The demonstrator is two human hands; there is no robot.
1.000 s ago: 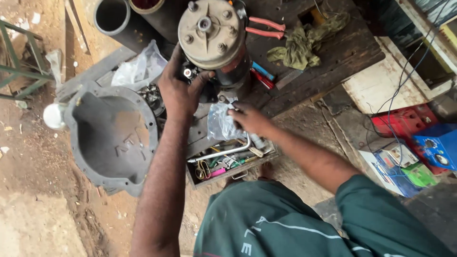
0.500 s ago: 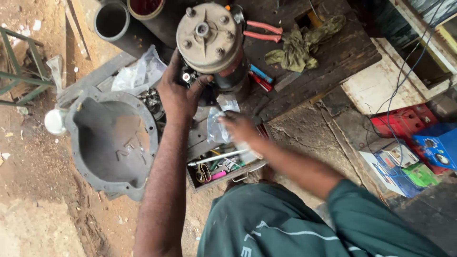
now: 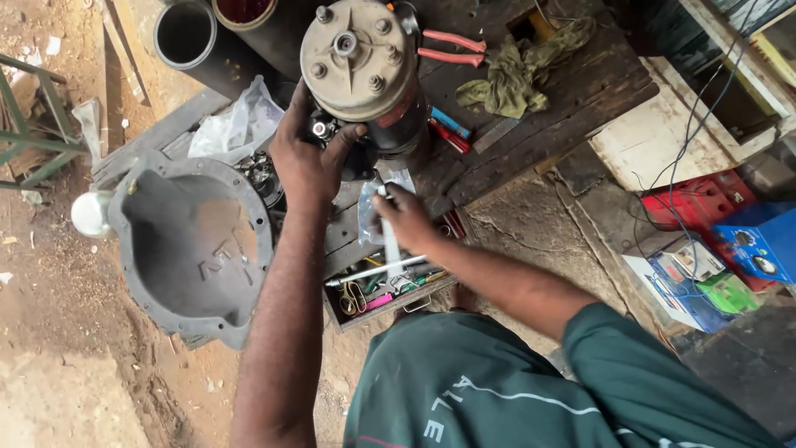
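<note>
Fingers (image 3: pixel 352 137) of left hand (image 3: pixel 307 162) grip round ribbed metal motor (image 3: pixel 365 66).

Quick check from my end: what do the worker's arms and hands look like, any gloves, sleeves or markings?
Both hands are bare: no gloves on the left hand or the right hand, and no watch, ring or wristband shows. Both forearms are uncovered. The right arm wears a short dark green sleeve ending above the elbow, part of a dark green shirt with pale lettering and a thin pale line across it.

Tan round metal motor housing (image 3: pixel 358 58) up top, red-handled pliers (image 3: pixel 452 48) beside it, olive-green crumpled rag (image 3: pixel 518 70) on the dark wooden bench (image 3: pixel 580 91), grey cast bell-shaped casing (image 3: pixel 195 241), blue box (image 3: pixel 763 241).
</note>
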